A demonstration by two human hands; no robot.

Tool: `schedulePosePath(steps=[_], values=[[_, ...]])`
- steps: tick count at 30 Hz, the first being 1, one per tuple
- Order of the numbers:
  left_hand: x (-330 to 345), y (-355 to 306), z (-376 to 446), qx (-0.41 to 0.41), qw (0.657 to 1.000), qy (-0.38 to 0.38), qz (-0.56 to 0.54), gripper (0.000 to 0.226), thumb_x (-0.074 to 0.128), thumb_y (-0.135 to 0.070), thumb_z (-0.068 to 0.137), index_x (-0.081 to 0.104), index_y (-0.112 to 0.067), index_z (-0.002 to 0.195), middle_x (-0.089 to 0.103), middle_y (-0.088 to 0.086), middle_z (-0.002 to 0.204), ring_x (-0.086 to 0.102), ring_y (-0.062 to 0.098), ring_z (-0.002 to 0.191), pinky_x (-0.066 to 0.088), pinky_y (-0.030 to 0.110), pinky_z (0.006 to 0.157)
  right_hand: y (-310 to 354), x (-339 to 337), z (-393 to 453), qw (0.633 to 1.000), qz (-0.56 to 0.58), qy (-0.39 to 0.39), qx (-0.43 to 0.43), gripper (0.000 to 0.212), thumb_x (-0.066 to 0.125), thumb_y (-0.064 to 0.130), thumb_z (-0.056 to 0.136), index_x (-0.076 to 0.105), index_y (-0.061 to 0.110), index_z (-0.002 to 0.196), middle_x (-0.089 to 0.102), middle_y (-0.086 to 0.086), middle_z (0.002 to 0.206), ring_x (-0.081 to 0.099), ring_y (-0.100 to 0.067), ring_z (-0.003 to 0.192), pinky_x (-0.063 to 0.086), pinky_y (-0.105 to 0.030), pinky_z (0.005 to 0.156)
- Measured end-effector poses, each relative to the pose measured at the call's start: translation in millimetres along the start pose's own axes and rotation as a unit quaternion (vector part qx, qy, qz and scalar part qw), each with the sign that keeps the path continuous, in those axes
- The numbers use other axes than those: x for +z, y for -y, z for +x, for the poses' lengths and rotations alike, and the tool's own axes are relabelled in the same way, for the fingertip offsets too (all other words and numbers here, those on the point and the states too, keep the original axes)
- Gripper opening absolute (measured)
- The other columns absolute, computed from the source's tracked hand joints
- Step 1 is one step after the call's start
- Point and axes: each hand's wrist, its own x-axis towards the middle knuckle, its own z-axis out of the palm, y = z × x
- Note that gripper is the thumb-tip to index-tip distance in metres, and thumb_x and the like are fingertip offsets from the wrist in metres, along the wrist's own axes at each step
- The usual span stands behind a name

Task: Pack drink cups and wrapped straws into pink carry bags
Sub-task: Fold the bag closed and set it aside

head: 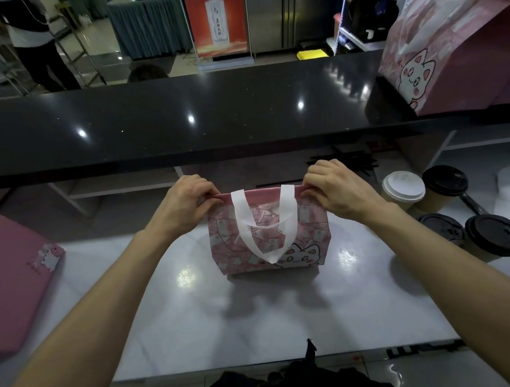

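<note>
A pink carry bag [311,234] with a cat print and a white handle [264,222] stands upright on the pale worktop [253,325]. My left hand [181,208] pinches the bag's top rim at its left corner. At the right corner my right hand [335,189] pinches the same rim. The rim is pressed together, so the inside is hidden. To the right stand several paper drink cups: one with a white lid [403,187], others with black lids [446,182] [495,235]. Dark wrapped straws [349,163] lie behind my right hand.
A raised black counter [186,123] runs across the back. On its right end stand large pink cat-print bags [452,56]. A flat stack of pink bags [15,280] lies at the left edge of the worktop. A person stands far back left.
</note>
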Motion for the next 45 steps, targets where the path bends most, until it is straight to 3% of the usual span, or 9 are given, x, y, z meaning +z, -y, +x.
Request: schedulePosePath(steps=[7,14,18,25,32,36,40,42,45], values=[[0,-4,-7,-0.015,1.000,0.006,0.008,0.015,0.088,-0.023,0.089,0.083,-0.009,0.095,0.073,0.003,0.087,0.057,0.015,0.079,0.059,0.034,0.070,1,12,-13,1.000,-0.011,-0.011,0.008,0.021,0.074,0.022,0.100,0.071,0.001,0.095,0.063,-0.011,0.093,0.061,-0.029,0.085,0.058,-0.047,0.074],[-42,-14,13,-0.046,0.991,0.128,-0.021,0.056,0.053,-0.089,0.088,0.078,-0.042,0.104,0.064,-0.031,0.094,0.063,-0.004,0.092,0.051,0.021,0.072,5,-33,8,0.991,0.083,0.026,0.106,0.068,0.035,0.075,0.101,0.079,0.023,0.097,0.062,0.012,0.099,0.061,-0.010,0.088,0.056,-0.041,0.080],[-46,-48,41,-0.027,0.991,0.125,-0.045,0.073,0.047,-0.098,0.083,0.076,-0.040,0.117,0.065,-0.029,0.103,0.063,-0.007,0.097,0.051,0.018,0.077,32,-40,42,0.992,0.063,0.090,0.059,0.072,0.054,0.090,0.086,0.076,0.031,0.121,0.064,0.018,0.115,0.061,-0.006,0.105,0.055,-0.031,0.089],[-13,-86,56,0.012,0.986,0.158,0.042,0.018,0.082,-0.046,0.091,0.078,-0.030,0.099,0.059,-0.019,0.088,0.065,0.011,0.091,0.058,0.034,0.077,63,-19,66,0.986,-0.005,0.167,0.023,0.015,0.076,0.039,0.094,0.073,0.024,0.093,0.058,0.012,0.092,0.064,-0.020,0.095,0.054,-0.042,0.086],[-1,-81,46,0.070,0.988,0.124,0.060,0.015,0.069,-0.035,0.100,0.075,-0.021,0.102,0.058,-0.011,0.093,0.060,0.015,0.093,0.058,0.041,0.078,60,-2,55,0.993,-0.038,0.112,-0.024,0.016,0.063,0.023,0.100,0.077,0.019,0.092,0.061,0.009,0.088,0.060,-0.020,0.095,0.041,-0.038,0.092],[3,-74,45,0.075,0.986,0.135,0.058,0.015,0.072,-0.037,0.100,0.075,-0.023,0.104,0.058,-0.013,0.095,0.059,0.011,0.093,0.060,0.040,0.080,53,1,52,0.993,-0.020,0.114,-0.024,0.025,0.065,0.046,0.102,0.078,0.024,0.101,0.063,0.012,0.095,0.061,-0.015,0.101,0.044,-0.037,0.095],[-12,-57,39,-0.019,0.987,0.144,-0.061,0.062,0.067,-0.077,0.088,0.064,-0.034,0.133,0.057,-0.020,0.116,0.061,0.001,0.105,0.054,0.020,0.086,29,-14,30,0.986,0.123,0.046,0.101,0.080,0.045,0.094,0.087,0.069,0.032,0.132,0.063,0.021,0.122,0.060,0.000,0.109,0.046,-0.018,0.089],[-25,-43,30,-0.057,0.980,0.155,-0.113,0.077,0.062,-0.086,0.087,0.058,-0.036,0.145,0.057,-0.020,0.125,0.060,-0.002,0.113,0.052,0.017,0.091,12,-17,13,0.982,0.133,0.042,0.130,0.076,0.049,0.092,0.087,0.071,0.032,0.127,0.061,0.021,0.120,0.061,0.000,0.105,0.047,-0.017,0.085],[-33,-23,21,-0.051,0.978,0.183,-0.082,0.050,0.074,-0.068,0.090,0.071,-0.036,0.129,0.062,-0.021,0.119,0.064,0.001,0.108,0.057,0.022,0.089,-2,-11,-6,0.974,0.121,0.097,0.164,0.044,0.075,0.068,0.088,0.073,0.035,0.118,0.057,0.023,0.114,0.062,-0.003,0.102,0.046,-0.016,0.079]])
